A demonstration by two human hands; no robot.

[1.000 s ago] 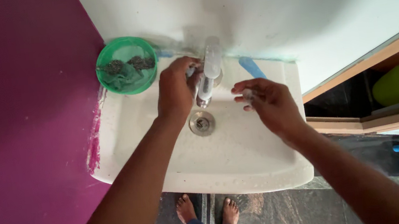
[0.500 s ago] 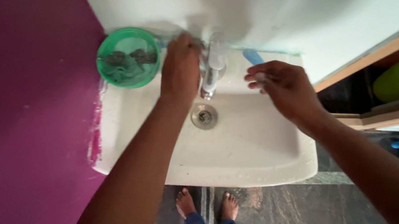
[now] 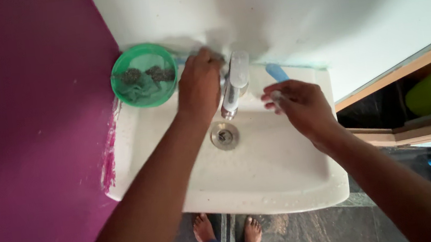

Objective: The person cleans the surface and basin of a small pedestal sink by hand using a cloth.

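While the white sink is filling the middle of the view, the person's two arms are reaching over it from below. The left hand is lying at the back rim of the sink, just left of the chrome tap, with its fingers curled down; what it is gripping under the fingers I cannot tell, because the back of the hand is hiding it. The right hand is hovering over the basin, right of the tap, with the fingers bent narrowly around a small pale object that is too blurred to name. The green bowl is standing on the left back corner of the sink, near the left hand, and is holding dark scrub pads. The round drain is lying below the spout, between both wrists. A blue strip is resting on the rim behind the right hand.
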